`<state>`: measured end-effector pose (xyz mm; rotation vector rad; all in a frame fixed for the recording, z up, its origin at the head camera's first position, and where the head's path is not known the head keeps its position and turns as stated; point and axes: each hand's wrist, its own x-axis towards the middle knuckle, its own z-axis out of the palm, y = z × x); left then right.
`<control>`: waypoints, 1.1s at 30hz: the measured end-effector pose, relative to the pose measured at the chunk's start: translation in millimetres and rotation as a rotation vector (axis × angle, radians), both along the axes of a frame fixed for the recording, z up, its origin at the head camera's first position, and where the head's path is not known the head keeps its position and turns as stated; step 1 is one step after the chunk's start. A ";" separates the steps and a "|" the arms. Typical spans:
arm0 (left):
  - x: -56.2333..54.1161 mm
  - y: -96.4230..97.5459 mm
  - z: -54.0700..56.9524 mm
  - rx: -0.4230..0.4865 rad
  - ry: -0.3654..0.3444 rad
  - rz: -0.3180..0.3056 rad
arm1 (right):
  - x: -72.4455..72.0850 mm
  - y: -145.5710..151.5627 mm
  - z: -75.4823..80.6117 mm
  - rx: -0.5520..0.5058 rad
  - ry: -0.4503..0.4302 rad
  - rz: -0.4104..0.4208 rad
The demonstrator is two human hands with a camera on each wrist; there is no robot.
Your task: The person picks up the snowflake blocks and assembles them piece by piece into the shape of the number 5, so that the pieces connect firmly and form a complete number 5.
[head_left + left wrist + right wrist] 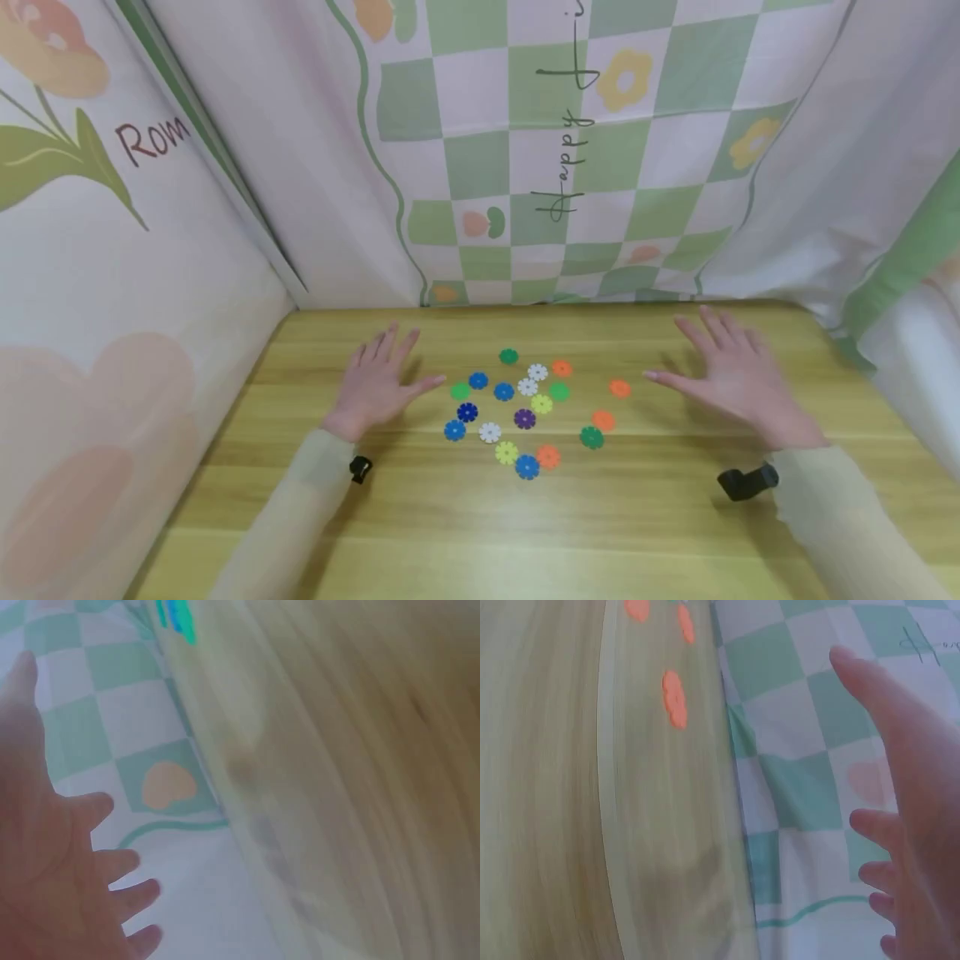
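Several flat, notched plastic discs lie scattered on the wooden table, among them a purple disc (524,419), a dark green disc (508,357), a white disc (490,432) and a blue disc (527,467). To their left is my left hand (372,385), fingers spread and nothing held; its thumb points toward a light green disc (460,391). On the other side my right hand (738,379) hovers with fingers apart, also holding nothing. An orange disc (619,388) is the nearest to it, and shows in the right wrist view as an orange disc (674,699).
A green-and-white checkered curtain (480,167) hangs behind the table's back edge. Along the left side runs a white flowered cloth (75,292). The wooden table (450,533) extends in front of the discs. Black wrist mounts (747,482) sit at both sleeves.
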<state>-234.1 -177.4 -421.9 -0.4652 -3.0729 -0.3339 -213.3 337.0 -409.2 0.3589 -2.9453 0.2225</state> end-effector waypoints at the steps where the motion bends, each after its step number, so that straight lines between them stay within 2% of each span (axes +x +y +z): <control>1: 0.0 2.7 -0.2 0.019 -0.017 -0.006 | 0.2 -2.3 0.5 -0.003 0.000 0.007; 5: 0.4 12.6 0.1 0.117 -0.063 -0.030 | 1.1 -11.8 1.3 -0.045 -0.020 0.021; 9: 2.1 23.5 0.5 0.263 -0.100 -0.060 | 2.7 -19.9 1.4 -0.125 -0.062 0.017; 13: 2.0 35.2 -3.4 0.400 -0.128 -0.097 | 3.6 -25.0 -0.9 -0.206 -0.069 0.008; 16: 1.7 42.2 -8.0 0.451 -0.149 -0.099 | 4.3 -28.1 -3.9 -0.260 -0.062 0.025; 22: 0.5 49.2 -16.2 0.494 -0.200 -0.094 | 5.4 -35.3 -18.5 -0.359 -0.106 0.064; 27: -3.2 52.4 -20.4 0.481 -0.237 -0.096 | 2.5 -43.1 -33.5 -0.407 -0.124 0.100; 33: -4.6 53.1 -21.8 0.469 -0.251 -0.073 | -1.7 -52.3 -40.0 -0.426 -0.167 0.074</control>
